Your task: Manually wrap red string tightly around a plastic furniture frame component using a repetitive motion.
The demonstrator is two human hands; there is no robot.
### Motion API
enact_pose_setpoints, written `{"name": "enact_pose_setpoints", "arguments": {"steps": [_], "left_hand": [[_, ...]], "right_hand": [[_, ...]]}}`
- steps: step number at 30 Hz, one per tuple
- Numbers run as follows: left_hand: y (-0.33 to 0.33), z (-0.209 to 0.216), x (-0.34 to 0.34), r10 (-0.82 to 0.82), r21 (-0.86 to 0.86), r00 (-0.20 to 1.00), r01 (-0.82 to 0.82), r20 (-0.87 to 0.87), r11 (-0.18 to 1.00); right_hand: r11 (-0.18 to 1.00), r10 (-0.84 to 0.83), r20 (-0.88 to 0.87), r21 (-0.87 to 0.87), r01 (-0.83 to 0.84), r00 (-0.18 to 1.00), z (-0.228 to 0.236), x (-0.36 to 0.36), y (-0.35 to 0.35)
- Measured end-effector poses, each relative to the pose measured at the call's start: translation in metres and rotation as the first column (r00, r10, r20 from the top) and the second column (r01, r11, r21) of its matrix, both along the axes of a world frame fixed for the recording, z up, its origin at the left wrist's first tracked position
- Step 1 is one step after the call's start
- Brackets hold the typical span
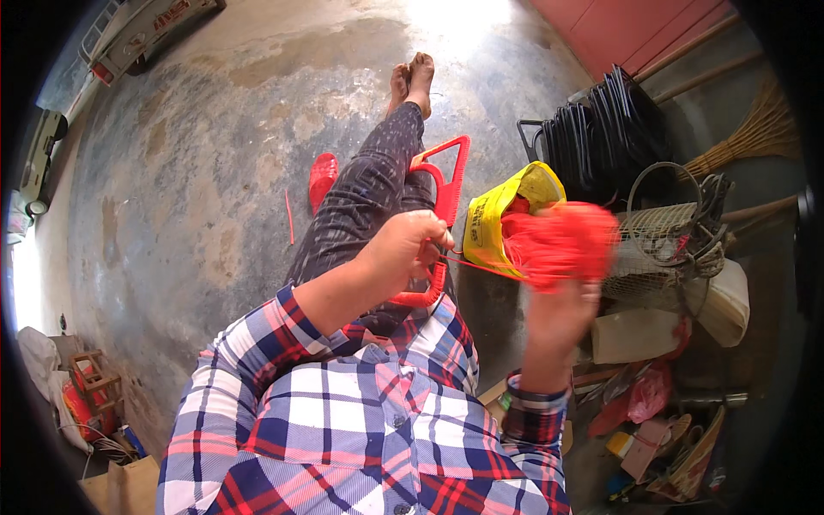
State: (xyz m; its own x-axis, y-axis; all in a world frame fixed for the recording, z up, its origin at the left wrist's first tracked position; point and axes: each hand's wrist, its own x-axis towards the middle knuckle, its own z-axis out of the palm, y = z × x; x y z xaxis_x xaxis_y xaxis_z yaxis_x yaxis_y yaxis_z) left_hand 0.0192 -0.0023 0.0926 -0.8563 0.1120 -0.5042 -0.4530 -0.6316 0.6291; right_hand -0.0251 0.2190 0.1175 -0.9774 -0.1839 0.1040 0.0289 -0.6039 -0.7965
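My left hand (407, 251) is closed in a pinch above my lap, with a thin red cord (483, 268) at its fingertips. The strand runs right to a thick bundle of red cord (562, 245), smeared by motion. My right hand (562, 313) grips that bundle from below; its fingers are blurred and partly hidden. A red angular frame (450, 197) lies along my right thigh, its near end partly behind my left hand. Just behind the bundle, an open yellow bag (486, 225) stands on the floor with more red material inside.
Black folded metal frames (601, 129) stand at the right, near a straw broom (747, 129) and a wire mesh basket (657, 236). Mixed items, including a pink plastic bag (650, 392), lie at lower right. A red slipper (323, 178) sits left of my outstretched legs.
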Motion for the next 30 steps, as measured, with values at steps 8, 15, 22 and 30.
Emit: {"name": "enact_pose_setpoints", "arguments": {"steps": [8, 15, 22, 30], "left_hand": [[0.023, -0.042, 0.001, 0.0, -0.324, 0.986, 0.054, 0.165, 0.944], [0.021, -0.054, 0.0, -0.039, -0.074, 0.97, 0.059, 0.242, 0.996], [0.013, -0.059, 0.011, -0.031, -0.458, 0.999, 0.019, -0.018, 0.889], [0.04, 0.019, 0.032, -0.377, -0.387, 0.755, 0.177, -0.536, 0.905]], "right_hand": [[0.897, -0.071, -0.21, -0.44, -0.03, 0.975, 0.118, -0.026, 0.12], [0.947, 0.12, -0.24, -0.265, -0.184, 0.963, 0.125, 0.012, 0.179], [0.899, 0.043, 0.182, -0.436, 0.042, 0.982, -0.002, 0.015, 0.203], [0.822, 0.538, 0.507, -0.137, -0.553, 0.674, -0.061, 0.074, -0.005]]}}
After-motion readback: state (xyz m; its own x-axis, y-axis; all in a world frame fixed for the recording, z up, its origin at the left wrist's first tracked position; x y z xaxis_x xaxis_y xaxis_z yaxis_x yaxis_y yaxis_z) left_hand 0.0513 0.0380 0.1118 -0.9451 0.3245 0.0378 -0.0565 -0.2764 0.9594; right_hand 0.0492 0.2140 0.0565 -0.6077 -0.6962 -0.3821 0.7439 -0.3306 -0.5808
